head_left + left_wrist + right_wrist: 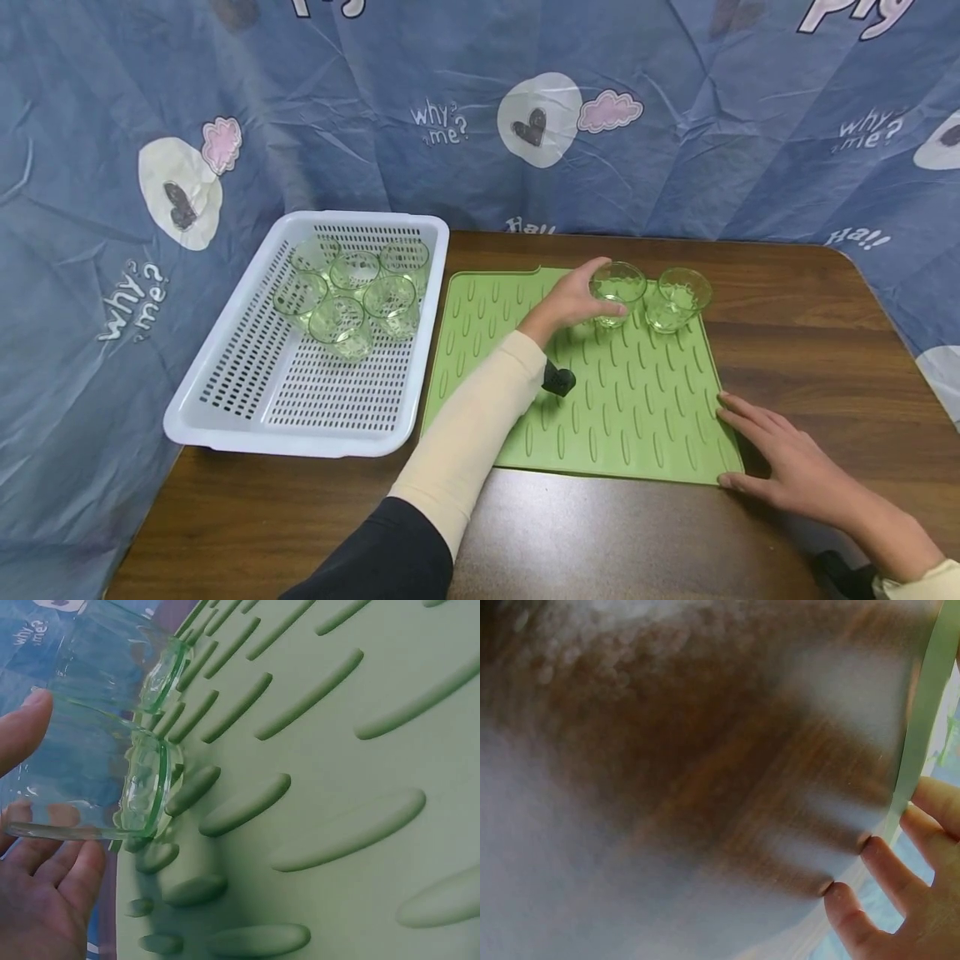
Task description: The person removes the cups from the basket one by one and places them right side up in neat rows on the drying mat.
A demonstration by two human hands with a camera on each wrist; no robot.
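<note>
On the green mat [622, 400] with raised ridges, my left hand [573, 296] has thumb and fingers around a clear greenish drinking glass [618, 292]. In the left wrist view this glass [82, 772] stands base-down on the mat, fingertips partly seen through its wall. A second drinking glass [677, 300] stands close to its right, at the mat's far right corner. My right hand [798, 458] rests on the table with spread fingers, the fingertips at the mat's right edge. From the right wrist, those fingers [892, 877] appear straight and hold nothing.
Left of the mat sits a white perforated plastic basket [300, 450] holding several similar glasses [341, 329] toward its far end. Brown wooden table [600, 525] surrounds the mat. A blue printed cloth [450, 183] hangs behind the table and at its left.
</note>
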